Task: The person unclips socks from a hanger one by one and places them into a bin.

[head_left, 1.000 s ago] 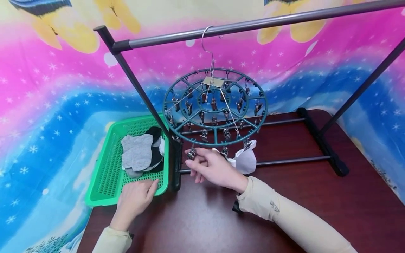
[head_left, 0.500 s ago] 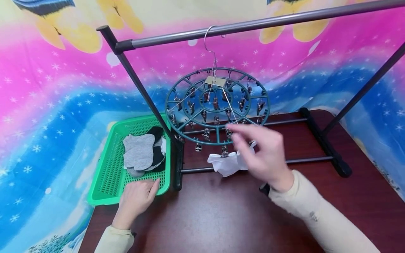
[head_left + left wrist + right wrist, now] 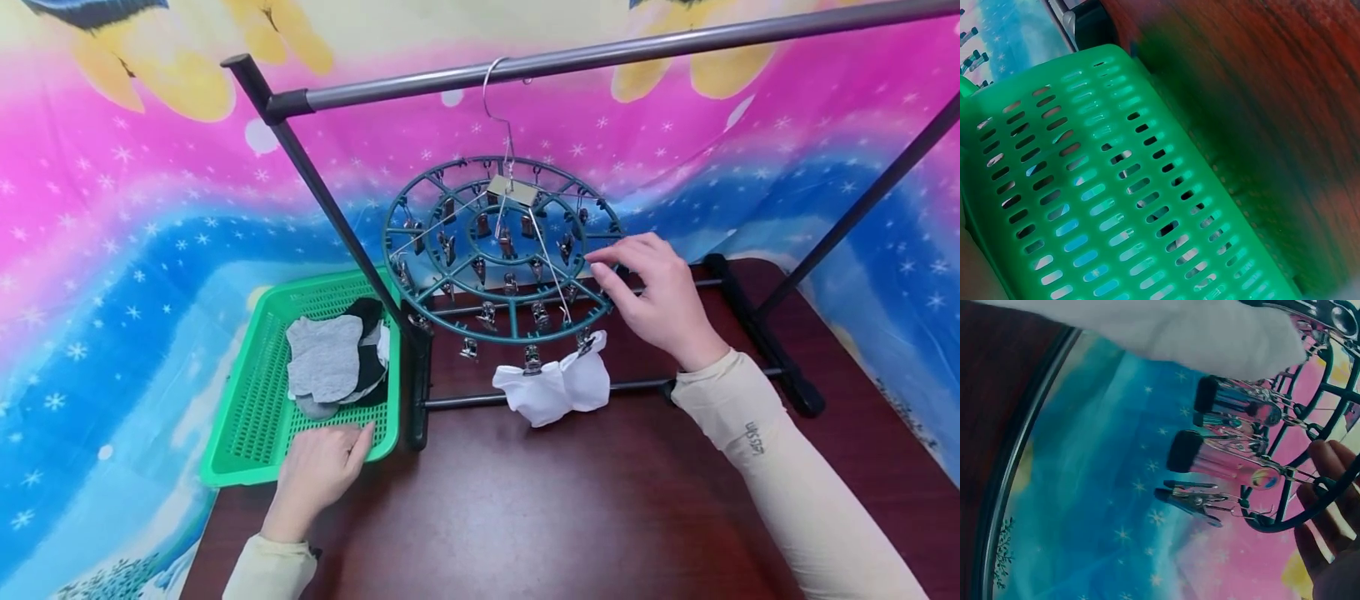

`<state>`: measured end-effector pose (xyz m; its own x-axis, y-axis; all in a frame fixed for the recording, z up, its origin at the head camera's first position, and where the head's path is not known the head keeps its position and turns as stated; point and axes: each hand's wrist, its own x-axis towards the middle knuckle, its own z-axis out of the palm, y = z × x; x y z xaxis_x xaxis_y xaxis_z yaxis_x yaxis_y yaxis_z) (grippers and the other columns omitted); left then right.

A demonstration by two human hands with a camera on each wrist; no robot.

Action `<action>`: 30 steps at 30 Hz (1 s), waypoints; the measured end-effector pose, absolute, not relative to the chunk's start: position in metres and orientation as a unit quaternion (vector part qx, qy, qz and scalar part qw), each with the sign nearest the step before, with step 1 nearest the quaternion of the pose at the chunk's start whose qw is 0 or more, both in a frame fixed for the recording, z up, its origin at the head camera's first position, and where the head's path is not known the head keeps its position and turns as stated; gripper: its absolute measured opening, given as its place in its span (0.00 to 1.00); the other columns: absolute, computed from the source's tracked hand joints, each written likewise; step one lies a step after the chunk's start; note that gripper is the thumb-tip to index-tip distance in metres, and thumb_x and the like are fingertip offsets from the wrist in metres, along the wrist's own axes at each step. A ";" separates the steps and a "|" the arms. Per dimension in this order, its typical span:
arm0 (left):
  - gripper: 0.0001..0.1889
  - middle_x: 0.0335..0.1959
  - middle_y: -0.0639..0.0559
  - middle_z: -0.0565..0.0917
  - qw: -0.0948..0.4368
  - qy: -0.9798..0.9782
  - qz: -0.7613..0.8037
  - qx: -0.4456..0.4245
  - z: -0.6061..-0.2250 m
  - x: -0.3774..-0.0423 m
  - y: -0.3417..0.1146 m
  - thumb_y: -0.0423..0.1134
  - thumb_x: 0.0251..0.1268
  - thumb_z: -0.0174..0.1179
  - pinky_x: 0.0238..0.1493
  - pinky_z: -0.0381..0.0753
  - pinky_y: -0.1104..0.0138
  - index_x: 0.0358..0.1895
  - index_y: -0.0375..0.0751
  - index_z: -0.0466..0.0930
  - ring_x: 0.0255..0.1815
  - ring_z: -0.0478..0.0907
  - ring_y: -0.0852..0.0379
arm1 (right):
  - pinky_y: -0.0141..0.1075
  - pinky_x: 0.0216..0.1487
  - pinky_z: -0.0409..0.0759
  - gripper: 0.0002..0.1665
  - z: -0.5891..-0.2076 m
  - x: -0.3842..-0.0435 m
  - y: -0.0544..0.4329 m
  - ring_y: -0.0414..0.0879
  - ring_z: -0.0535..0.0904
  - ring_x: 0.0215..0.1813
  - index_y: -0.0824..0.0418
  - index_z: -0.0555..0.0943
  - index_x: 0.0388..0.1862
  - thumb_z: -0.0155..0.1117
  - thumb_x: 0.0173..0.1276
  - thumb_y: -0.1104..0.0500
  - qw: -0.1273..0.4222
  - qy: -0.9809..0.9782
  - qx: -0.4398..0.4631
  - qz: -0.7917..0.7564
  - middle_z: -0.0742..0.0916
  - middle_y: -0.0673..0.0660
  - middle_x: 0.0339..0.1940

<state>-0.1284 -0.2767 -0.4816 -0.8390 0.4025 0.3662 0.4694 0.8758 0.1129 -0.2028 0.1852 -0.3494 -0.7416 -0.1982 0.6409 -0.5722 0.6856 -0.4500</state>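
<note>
My left hand (image 3: 321, 467) grips the near rim of the green plastic basket (image 3: 225, 442); its fingertips are hidden. In the left wrist view the slotted basket wall (image 3: 1094, 187) fills much of the picture. Grey and black socks (image 3: 326, 358) lie in the basket. My right hand (image 3: 660, 292) is at the right edge of the round green clip hanger (image 3: 513, 329). In the right wrist view its fingers (image 3: 1329, 506) lie at the ring, fairly straight. A white sock-like cloth (image 3: 551, 392) hangs from two metal clips at the hanger's front.
The hanger hooks onto the dark bar (image 3: 420, 82) of a metal rack, whose foot (image 3: 802, 387) stands on the brown table (image 3: 540, 508). Several clips dangle around the rings, among them a clip (image 3: 468, 348) at the front left. A patterned cloth backdrop (image 3: 135, 275) stands behind.
My right hand has let go of the clip at the hanger's front left and moved right to the ring's right edge. The white cloth is uncovered to view. My left hand stays at the basket.
</note>
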 end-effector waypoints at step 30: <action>0.31 0.11 0.69 0.50 0.192 -0.928 -0.126 -0.292 -0.479 -0.131 -0.288 0.40 0.67 0.64 0.18 0.45 0.73 0.11 0.58 0.54 0.12 0.45 0.73 | 0.33 0.40 0.65 0.26 -0.357 -0.171 0.153 0.43 0.71 0.29 0.62 0.92 0.39 0.55 0.82 0.47 0.338 -0.783 0.394 0.342 0.83 0.48 0.21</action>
